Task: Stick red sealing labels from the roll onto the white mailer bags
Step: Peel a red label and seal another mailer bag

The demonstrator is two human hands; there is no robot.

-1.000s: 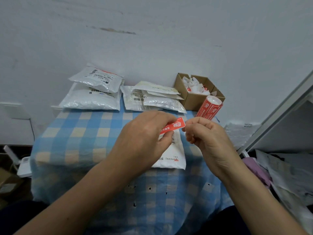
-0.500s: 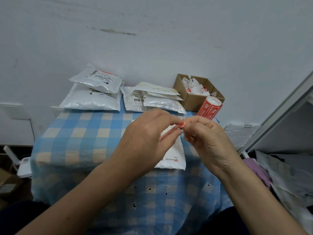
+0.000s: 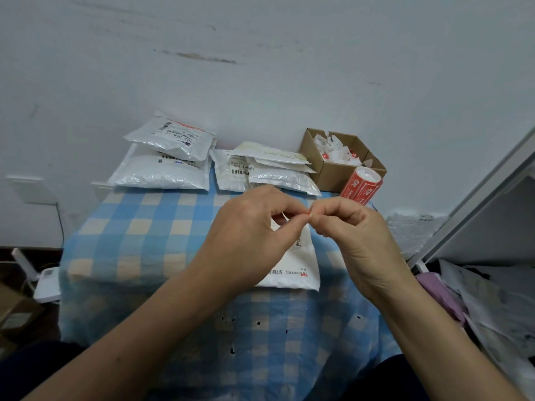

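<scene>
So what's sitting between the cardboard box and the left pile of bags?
A second pile of bags lies there by the wall, between the box and the left pile. The head view shows it.

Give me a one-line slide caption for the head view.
Left hand and right hand pinch a red label above a white mailer bag; label roll behind.
</scene>
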